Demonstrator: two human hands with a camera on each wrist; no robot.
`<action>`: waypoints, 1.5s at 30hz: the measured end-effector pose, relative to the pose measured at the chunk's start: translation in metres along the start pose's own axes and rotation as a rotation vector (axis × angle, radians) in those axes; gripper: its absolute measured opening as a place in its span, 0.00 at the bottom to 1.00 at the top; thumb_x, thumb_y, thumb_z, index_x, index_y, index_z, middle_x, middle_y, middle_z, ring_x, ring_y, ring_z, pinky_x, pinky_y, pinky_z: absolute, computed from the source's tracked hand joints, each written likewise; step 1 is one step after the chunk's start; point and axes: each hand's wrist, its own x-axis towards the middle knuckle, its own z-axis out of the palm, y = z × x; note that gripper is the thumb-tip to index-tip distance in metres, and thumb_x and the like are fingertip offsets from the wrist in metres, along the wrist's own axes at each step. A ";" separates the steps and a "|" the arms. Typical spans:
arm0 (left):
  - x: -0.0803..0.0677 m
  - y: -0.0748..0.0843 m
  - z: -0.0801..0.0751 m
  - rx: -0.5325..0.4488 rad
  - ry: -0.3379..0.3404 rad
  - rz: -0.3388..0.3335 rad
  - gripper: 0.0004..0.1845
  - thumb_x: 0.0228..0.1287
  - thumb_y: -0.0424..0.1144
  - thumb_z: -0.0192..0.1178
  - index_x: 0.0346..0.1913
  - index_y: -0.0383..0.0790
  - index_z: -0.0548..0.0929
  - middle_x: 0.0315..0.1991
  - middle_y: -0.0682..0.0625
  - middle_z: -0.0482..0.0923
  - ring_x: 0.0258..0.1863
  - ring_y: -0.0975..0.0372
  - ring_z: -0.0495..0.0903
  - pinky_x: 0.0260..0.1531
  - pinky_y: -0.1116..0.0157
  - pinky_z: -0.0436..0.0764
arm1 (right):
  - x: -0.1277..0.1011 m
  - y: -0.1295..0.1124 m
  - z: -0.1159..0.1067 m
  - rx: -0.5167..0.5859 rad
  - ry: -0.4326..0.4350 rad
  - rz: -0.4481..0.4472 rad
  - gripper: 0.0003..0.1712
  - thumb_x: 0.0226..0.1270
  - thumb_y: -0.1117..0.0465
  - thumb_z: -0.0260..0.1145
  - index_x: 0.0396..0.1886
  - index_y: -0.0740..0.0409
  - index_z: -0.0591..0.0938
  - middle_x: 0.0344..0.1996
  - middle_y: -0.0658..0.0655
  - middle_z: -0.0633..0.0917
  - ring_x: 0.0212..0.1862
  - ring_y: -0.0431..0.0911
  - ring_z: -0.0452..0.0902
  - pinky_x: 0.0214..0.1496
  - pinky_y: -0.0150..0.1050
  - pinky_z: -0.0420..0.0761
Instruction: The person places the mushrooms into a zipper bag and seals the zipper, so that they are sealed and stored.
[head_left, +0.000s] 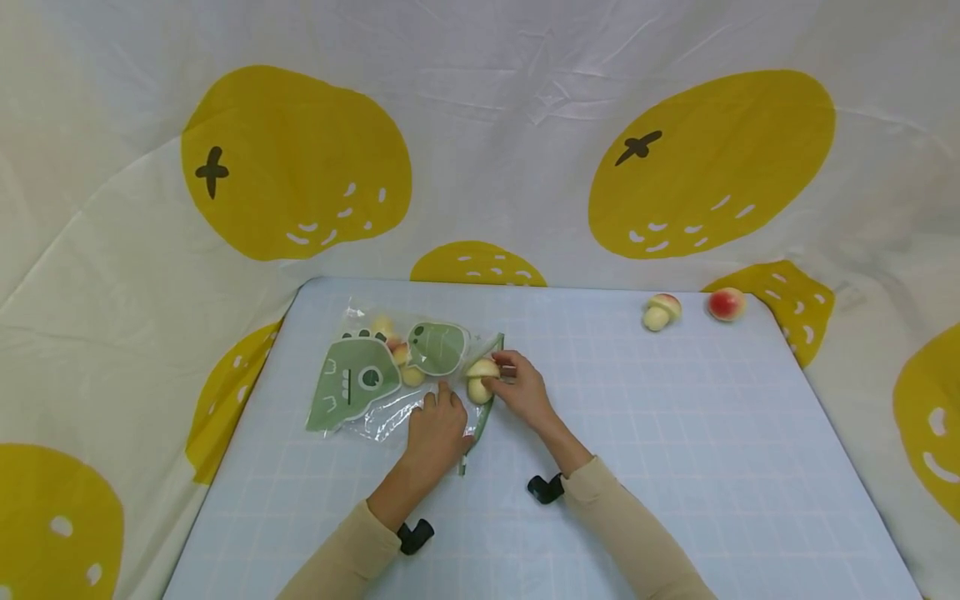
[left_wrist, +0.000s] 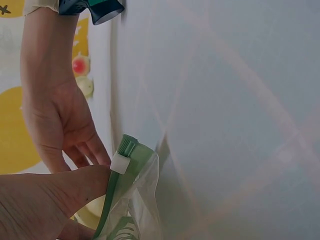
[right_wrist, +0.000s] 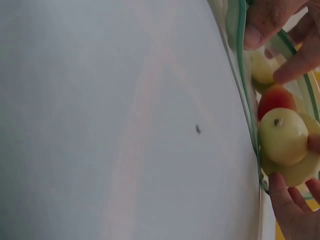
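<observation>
Two hands at centre in the head view: right hand point(head_left: 523, 392) pinching a toy mushroom point(head_left: 483, 369) at the zip bag's point(head_left: 352, 387) mouth, pale blue table point(head_left: 675, 458) below, yellow-patterned curtain point(head_left: 487, 167) behind. Left wrist: left hand's point(left_wrist: 45, 202) thumb at the green rim point(left_wrist: 108, 200), lower left; pinching, can't tell. Right wrist: mushroom between fingertips, lower right.

And it's clear, glossy plastic on the bag point(head_left: 375, 398), a smooth, satiny skin on the mushroom point(head_left: 482, 370), matt cloth on the sleeves point(head_left: 633, 529), creased fabric with a faint sheen across the backdrop point(head_left: 502, 167)
</observation>
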 end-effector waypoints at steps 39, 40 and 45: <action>0.000 0.000 -0.003 0.019 0.039 0.008 0.47 0.38 0.59 0.81 0.55 0.25 0.80 0.62 0.35 0.74 0.42 0.49 0.78 0.29 0.55 0.79 | -0.010 -0.004 0.020 0.795 -0.145 0.307 0.26 0.74 0.74 0.52 0.70 0.66 0.65 0.63 0.72 0.75 0.59 0.60 0.78 0.57 0.51 0.78; 0.000 0.000 -0.003 0.022 0.039 0.009 0.48 0.38 0.59 0.81 0.55 0.25 0.80 0.62 0.35 0.74 0.42 0.49 0.78 0.29 0.55 0.79 | -0.009 -0.004 0.021 0.799 -0.152 0.306 0.26 0.75 0.73 0.52 0.71 0.66 0.65 0.63 0.72 0.74 0.59 0.60 0.77 0.58 0.51 0.78; 0.000 0.000 -0.004 0.004 0.033 0.006 0.48 0.38 0.58 0.81 0.57 0.25 0.79 0.63 0.35 0.73 0.44 0.49 0.77 0.30 0.54 0.79 | -0.003 -0.004 0.026 0.826 -0.172 0.314 0.26 0.76 0.73 0.49 0.71 0.64 0.64 0.65 0.70 0.73 0.61 0.60 0.76 0.56 0.53 0.79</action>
